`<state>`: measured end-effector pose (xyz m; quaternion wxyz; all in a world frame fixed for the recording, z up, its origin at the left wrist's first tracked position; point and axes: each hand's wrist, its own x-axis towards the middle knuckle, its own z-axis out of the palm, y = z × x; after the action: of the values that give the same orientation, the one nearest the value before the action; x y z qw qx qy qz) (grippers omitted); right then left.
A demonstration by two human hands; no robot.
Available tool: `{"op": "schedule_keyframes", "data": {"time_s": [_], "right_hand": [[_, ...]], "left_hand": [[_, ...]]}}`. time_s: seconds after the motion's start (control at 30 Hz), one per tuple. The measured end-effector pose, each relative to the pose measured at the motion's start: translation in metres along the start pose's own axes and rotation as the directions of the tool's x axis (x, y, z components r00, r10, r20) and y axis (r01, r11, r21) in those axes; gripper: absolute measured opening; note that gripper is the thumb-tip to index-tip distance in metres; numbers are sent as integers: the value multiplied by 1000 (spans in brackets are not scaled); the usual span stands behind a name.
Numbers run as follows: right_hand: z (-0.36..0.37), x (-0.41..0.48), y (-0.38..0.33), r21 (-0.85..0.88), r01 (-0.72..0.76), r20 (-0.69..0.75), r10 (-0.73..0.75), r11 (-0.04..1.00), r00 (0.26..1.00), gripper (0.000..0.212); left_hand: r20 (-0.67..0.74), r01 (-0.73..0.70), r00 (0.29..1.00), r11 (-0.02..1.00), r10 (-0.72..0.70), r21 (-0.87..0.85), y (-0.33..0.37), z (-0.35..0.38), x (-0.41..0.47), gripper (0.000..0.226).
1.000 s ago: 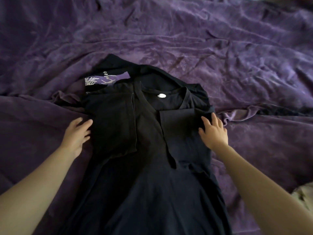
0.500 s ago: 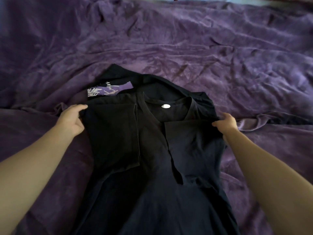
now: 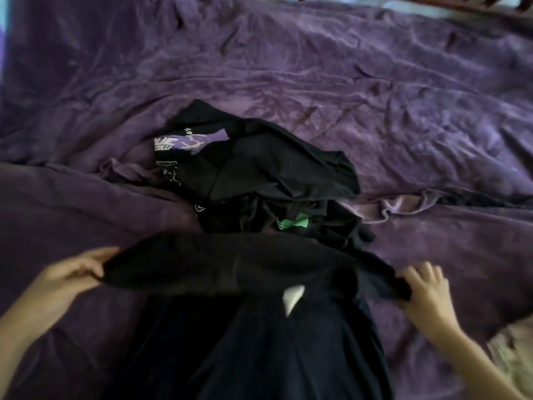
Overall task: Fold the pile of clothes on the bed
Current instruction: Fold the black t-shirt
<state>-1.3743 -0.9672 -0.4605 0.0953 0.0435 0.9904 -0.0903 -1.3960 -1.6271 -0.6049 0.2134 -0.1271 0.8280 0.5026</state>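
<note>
Down it comes! Left hand (image 3: 72, 274) and right hand (image 3: 428, 291) pinch the top corners of the black cloth T-shirt (image 3: 245, 272), halving it; crumpled dark clothes pile (image 3: 259, 174) behind now uncovered.

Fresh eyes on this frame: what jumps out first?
A black fabric shirt spans the lower middle, its ends in the grip of the left hand and the right hand. Behind it, mid-bed, lies a rumpled pile of dark clothes showing a purple-and-white print and a green patch, all on a wrinkled purple bedspread.
</note>
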Motion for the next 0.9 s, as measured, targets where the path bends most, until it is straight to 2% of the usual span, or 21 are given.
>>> {"op": "schedule_keyframes", "data": {"time_s": [0.1,0.17,0.2,0.27,0.3,0.37,0.4,0.43,0.47,0.53,0.57,0.63,0.7,0.77,0.83,0.87,0.9], "right_hand": [[35,-40,10,-62,51,262,-33,997,964,95],[44,-53,11,-169,162,408,-81,972,909,96],[45,-55,11,-189,204,419,-109,961,901,85],[43,-49,5,-185,211,320,-144,960,936,62],[40,-42,0,-149,164,303,-113,975,946,65],[29,-23,-20,-128,55,264,-20,990,964,61],[24,-11,-31,-162,34,220,3,986,976,53],[25,0,-38,-192,55,220,-11,980,975,56],[26,9,-43,-211,74,284,-12,975,959,67],[29,22,-55,-242,89,407,17,966,913,79],[31,29,-59,-258,88,414,28,962,910,80],[34,36,-61,-345,89,398,60,934,915,73],[31,38,-58,-410,113,378,56,905,924,51],[19,34,-50,-366,98,272,6,925,962,34],[6,19,-36,-277,126,84,-107,953,991,29],[1,5,-28,-250,177,-46,-194,952,980,30],[-4,-14,-22,-233,229,-129,-264,945,956,29]], "left_hand": [[23,154,988,987,-155,54,104,36,-67,66],[-32,173,985,979,-170,104,131,58,-83,82],[-76,151,987,980,-142,129,136,63,-82,83],[-137,130,985,971,-103,201,147,70,-74,60],[-155,109,985,961,-71,253,154,73,-69,50],[-159,20,986,908,52,419,166,79,-50,56],[-120,-35,986,840,118,541,174,83,-38,64],[-52,-76,988,743,147,665,185,87,-28,72],[17,-108,989,633,148,766,194,91,-18,78],[136,-150,989,458,64,876,213,104,0,83],[173,-162,985,395,7,905,222,111,6,83],[195,-164,978,301,-77,940,232,119,19,71],[212,-185,973,240,-94,953,236,116,23,51],[258,-238,965,284,-36,929,235,104,17,32],[275,-320,947,429,164,845,229,85,-3,22],[283,-403,907,450,312,797,223,75,-19,20],[280,-472,849,405,447,783,214,66,-37,22]]}}
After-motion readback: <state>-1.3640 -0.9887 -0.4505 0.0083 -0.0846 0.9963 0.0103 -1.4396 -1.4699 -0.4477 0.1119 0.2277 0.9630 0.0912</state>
